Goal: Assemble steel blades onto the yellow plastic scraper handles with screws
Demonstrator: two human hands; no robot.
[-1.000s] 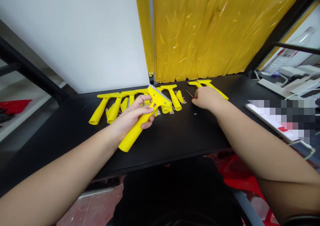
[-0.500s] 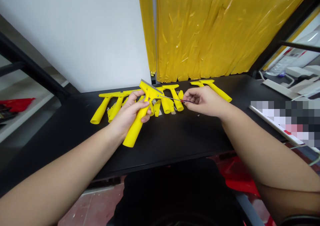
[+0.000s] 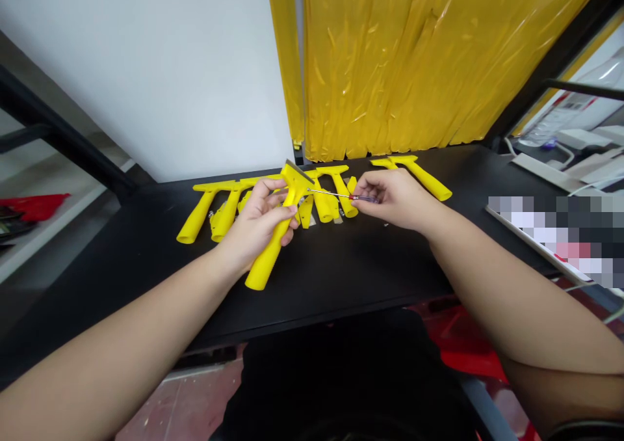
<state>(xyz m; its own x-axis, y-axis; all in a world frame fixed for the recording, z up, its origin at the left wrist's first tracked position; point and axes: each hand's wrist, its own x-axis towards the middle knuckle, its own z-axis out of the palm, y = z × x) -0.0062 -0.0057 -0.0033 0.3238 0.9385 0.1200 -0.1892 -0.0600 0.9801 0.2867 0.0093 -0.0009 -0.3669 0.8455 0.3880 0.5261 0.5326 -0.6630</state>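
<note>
My left hand is closed around a yellow scraper, its wide head tilted up and its handle pointing down toward me. A thin dark blade edge shows along the head. Between the fingers of my right hand is a small screwdriver with a red and dark handle. Its slim metal shaft reaches left, and the tip meets the side of the scraper's head, where a screw seems to sit. Behind my hands lie several more yellow scrapers in a row, with loose yellow pieces among them.
The black table runs across in front of me. Two yellow scrapers lie at the back right. A tiny part rests below my right hand. A white panel and a yellow plastic curtain stand behind the table.
The scraper in my left hand has turned, its head now narrower to view and slightly further right. The screwdriver stays against the head, its handle rolled a little in my right fingers.
</note>
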